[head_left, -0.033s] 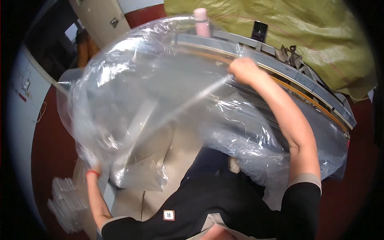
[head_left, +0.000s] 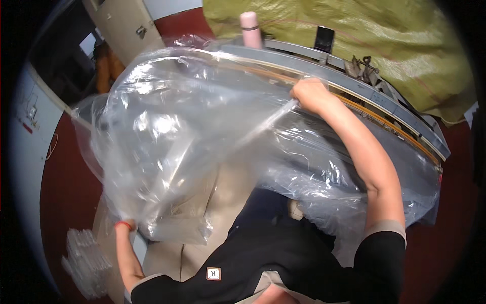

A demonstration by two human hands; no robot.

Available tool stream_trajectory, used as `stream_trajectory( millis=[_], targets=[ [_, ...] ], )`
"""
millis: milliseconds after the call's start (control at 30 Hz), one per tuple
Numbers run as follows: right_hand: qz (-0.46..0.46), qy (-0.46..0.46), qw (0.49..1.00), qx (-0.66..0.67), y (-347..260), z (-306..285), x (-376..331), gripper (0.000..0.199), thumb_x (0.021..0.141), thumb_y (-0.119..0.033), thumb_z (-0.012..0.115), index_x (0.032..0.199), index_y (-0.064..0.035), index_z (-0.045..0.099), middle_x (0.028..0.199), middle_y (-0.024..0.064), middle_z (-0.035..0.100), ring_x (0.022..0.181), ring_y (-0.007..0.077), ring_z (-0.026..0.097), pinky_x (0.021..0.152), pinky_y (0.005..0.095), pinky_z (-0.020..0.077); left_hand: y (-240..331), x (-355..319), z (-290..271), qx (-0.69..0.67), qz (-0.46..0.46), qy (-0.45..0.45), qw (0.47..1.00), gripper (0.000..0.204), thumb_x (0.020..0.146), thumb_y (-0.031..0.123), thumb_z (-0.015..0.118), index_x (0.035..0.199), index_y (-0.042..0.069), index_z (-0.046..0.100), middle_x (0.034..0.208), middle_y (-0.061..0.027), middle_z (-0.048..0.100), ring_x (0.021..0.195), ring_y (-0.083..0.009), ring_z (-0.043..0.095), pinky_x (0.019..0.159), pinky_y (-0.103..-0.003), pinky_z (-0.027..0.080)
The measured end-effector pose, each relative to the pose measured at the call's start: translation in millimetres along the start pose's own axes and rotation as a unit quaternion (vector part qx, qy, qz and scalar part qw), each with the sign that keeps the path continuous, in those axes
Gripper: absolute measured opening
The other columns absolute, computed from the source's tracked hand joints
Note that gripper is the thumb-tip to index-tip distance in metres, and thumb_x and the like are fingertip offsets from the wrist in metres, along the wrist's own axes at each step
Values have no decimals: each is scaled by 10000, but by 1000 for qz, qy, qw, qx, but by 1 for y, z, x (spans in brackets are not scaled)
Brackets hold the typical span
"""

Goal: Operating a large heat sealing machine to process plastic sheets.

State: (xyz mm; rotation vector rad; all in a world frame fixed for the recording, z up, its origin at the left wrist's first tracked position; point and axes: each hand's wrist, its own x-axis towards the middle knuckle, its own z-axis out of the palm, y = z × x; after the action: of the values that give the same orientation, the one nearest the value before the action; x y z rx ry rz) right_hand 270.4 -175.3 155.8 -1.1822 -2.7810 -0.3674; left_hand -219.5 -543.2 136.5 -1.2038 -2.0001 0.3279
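Note:
A large sheet of clear plastic film (head_left: 167, 121) billows between my hands, shiny and blurred in places. My right hand (head_left: 311, 95), arm stretched forward, is closed on a bunched edge of it beside the long grey machine (head_left: 298, 63). From there a taut fold runs down toward the lower left. My left hand (head_left: 129, 224), below a red wristband, is closed on the gathered film at the lower left; its fingertips are hidden in the plastic. More film (head_left: 324, 177) lies in crumpled folds along the near side of the machine, by my legs.
A pink bottle (head_left: 250, 30), a dark phone (head_left: 324, 39) and metal clamps (head_left: 365, 68) stand along the machine's far side. Behind hangs a yellow-green tarp (head_left: 400, 45). A stack of folded clear plastic (head_left: 86, 263) is at lower left, beside a pale board. An open door (head_left: 124, 25) is at upper left.
The film's billow at the upper left has sunk and crumpled. My left hand has shifted slightly down and to the right. My right hand has barely moved, still gripping the edge.

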Motion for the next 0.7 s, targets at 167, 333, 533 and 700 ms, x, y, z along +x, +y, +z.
stream_trajectory(
  millis=[167, 333, 533, 700],
  targets=[
    [20, 75, 997, -7, 26, -10, -83, 149, 573, -28, 553, 708, -76, 592, 745, 94, 568, 728, 266, 558, 610, 367, 470, 67, 23, -11, -144, 221, -272, 925, 236, 688, 186, 579, 884, 55, 564, 842, -159, 565, 796, -309, 542, 724, -393, 429],
    [49, 162, 984, -56, 27, -14, -153, 97, 600, -56, 524, 690, -71, 559, 691, 40, 502, 751, 198, 514, 563, 300, 460, 215, 129, -160, -601, 344, -115, 712, 172, 715, 125, 608, 841, 14, 568, 732, -139, 567, 694, -290, 566, 594, -357, 435],
    [20, 212, 974, -72, 16, -21, -199, 44, 601, -111, 520, 642, -105, 503, 678, 6, 462, 716, 154, 476, 525, 251, 399, 451, 166, -267, -655, 459, -37, 600, 824, 701, 385, 655, 1277, -27, 236, 1283, -223, 314, 1219, -285, 277, 1003, -351, 220],
    [79, 146, 983, -72, 30, -25, -257, 88, 607, -95, 525, 694, -82, 531, 773, 18, 504, 776, 166, 481, 591, 263, 392, 541, 145, -329, -765, 419, -397, 285, 266, 774, 216, 612, 939, 13, 558, 823, -24, 572, 712, -74, 500, 622, -203, 396]
  ],
)
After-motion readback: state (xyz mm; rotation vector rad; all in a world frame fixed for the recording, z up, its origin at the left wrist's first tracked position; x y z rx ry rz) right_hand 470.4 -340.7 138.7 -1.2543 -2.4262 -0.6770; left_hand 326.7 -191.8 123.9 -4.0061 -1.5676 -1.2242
